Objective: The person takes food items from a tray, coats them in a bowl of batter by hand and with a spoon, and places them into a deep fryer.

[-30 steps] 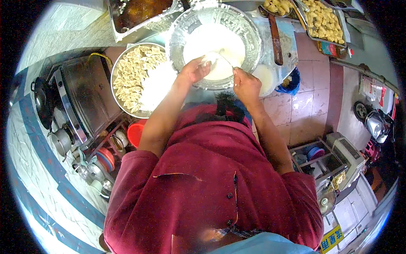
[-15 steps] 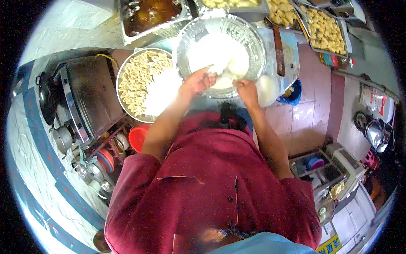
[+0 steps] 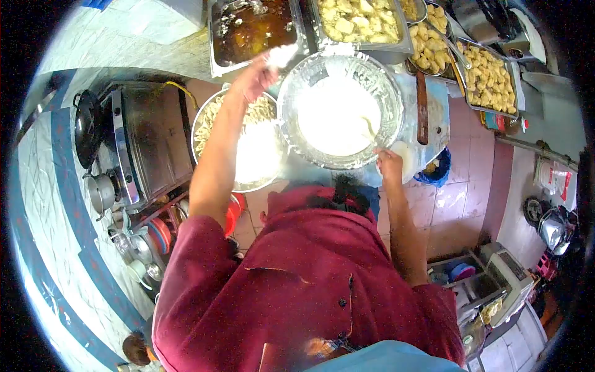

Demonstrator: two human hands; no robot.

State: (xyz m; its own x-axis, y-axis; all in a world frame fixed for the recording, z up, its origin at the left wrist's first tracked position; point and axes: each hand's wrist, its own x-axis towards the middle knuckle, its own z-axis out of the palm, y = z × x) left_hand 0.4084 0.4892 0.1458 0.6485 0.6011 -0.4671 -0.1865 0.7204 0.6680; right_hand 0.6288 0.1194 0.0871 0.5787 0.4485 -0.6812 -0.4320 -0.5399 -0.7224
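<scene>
My left hand (image 3: 255,79) is closed on a white batter-coated piece (image 3: 282,56), held up at the near right edge of a metal pan of dark oil (image 3: 253,38). Bright glare hides what is under the batter. My right hand (image 3: 389,163) grips the end of a thin utensil (image 3: 374,141) that reaches over the rim into a large bowl (image 3: 286,118) of white batter; its other end is not clear. Left of the bowl, beneath my left forearm, a round basin (image 3: 197,133) holds pale strips and a white, glaring area.
A tray of pale yellow chunks (image 3: 359,22) is behind the bowl. Farther right are a tray of golden pieces (image 3: 489,77) and a wooden handle (image 3: 423,108). A blue-lined bin (image 3: 435,168) stands below the table's right side. A stove (image 3: 155,139) is at left.
My left hand has left the bowl and risen leftward to the oil pan with the white piece. My right hand remains at the bowl's near right rim, now with the utensil visible. The view has shifted.
</scene>
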